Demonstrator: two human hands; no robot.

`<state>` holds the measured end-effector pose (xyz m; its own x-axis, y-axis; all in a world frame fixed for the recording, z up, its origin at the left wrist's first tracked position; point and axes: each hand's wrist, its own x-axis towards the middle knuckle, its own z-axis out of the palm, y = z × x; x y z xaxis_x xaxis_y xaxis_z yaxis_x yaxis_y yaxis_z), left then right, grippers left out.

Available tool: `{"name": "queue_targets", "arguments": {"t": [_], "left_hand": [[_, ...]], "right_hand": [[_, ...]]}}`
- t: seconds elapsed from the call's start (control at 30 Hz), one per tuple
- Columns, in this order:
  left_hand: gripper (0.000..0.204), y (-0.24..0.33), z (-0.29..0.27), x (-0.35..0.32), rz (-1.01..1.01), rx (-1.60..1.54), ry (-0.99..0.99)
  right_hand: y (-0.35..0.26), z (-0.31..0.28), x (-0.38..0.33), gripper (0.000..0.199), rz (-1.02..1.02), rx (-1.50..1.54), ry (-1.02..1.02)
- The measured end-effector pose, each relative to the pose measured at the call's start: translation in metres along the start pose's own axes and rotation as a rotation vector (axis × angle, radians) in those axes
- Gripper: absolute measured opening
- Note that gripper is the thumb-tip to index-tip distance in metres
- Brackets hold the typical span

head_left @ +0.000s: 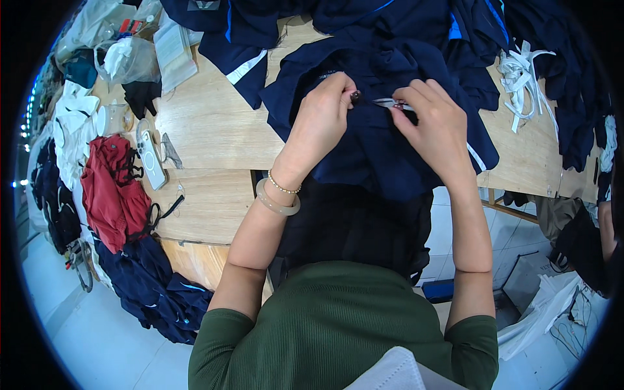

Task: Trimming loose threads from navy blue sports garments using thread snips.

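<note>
Garment pinched at table's near edge

Garment [383, 149], navy, drapes over the table [208, 123] edge just under both sets of fingers. Bare wood lies open left of the left hand [322, 120]; more navy cloth crowds beyond the fingertips. Left fingers clench on a fold. Right hand [435, 127] grips one small snips [390, 103], blades toward the left thumb. Both wrists bend downward. One phone [151, 159] lies far left.

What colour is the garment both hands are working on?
Dark navy blue garment, with a white stripe near its right edge; the head view shows it.
</note>
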<state>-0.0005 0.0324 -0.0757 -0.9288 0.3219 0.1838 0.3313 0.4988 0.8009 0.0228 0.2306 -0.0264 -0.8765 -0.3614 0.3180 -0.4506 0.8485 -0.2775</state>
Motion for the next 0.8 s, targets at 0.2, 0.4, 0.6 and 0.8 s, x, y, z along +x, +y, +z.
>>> {"name": "queue_targets", "arguments": {"t": [0.2,0.4,0.6,0.8], "left_hand": [[0.012,0.001,-0.026,-0.014,-0.289,-0.125,0.383],[0.02,0.017,-0.034,-0.021,-0.169,-0.077,0.556],[0.018,0.01,0.019,-0.007,0.132,0.031,0.181],[0.003,-0.009,0.025,-0.008,0.05,-0.019,0.201]], "right_hand": [[0.02,0.003,-0.017,0.017,0.26,0.31,0.042],[0.03,0.01,-0.026,0.019,0.385,0.464,0.115],[0.031,0.017,-0.027,0.02,0.402,0.517,0.145],[0.036,0.02,-0.031,0.02,0.424,0.552,0.16]]}}
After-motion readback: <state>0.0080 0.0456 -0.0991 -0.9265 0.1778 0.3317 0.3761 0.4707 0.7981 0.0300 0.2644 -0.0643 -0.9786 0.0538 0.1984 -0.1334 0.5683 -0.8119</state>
